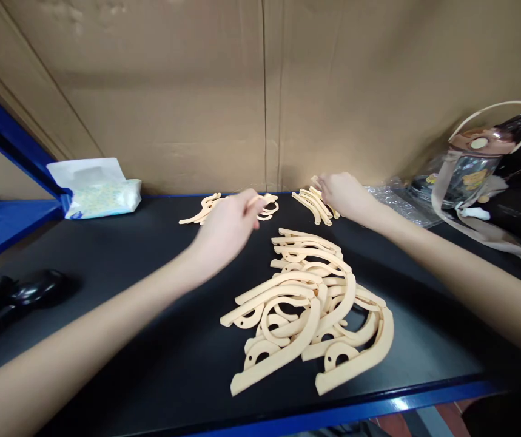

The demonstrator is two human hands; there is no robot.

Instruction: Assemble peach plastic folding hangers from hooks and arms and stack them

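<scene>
Cream curved pieces (313, 318): three groups on one black tabletop (151, 376). Overlaps block an exact piece count, so we give groups only.
Front pile: one, the biggest, overlapping; lies between our forearms, nearer us than either hand.
Back-left group (205, 209): one, partly hidden behind our left hand.
Back-right bunch (312, 203): one, slim strips side by side, just left of our right hand and partly under its fingers.
Left hand (226, 227): fingers curled nearly closed over the back-left group; cream shows at the fingertips, but blur means we can't tell if it's gripped.
Right hand (346, 194): fingers bent down at the back-right bunch; fingertips partly hidden, so we can't tell how far open or what it has hold of.
Surroundings: one wipes packet (100, 200) back left; one strapped bottle (473, 173) and clear plastic (387, 197) back right.
</scene>
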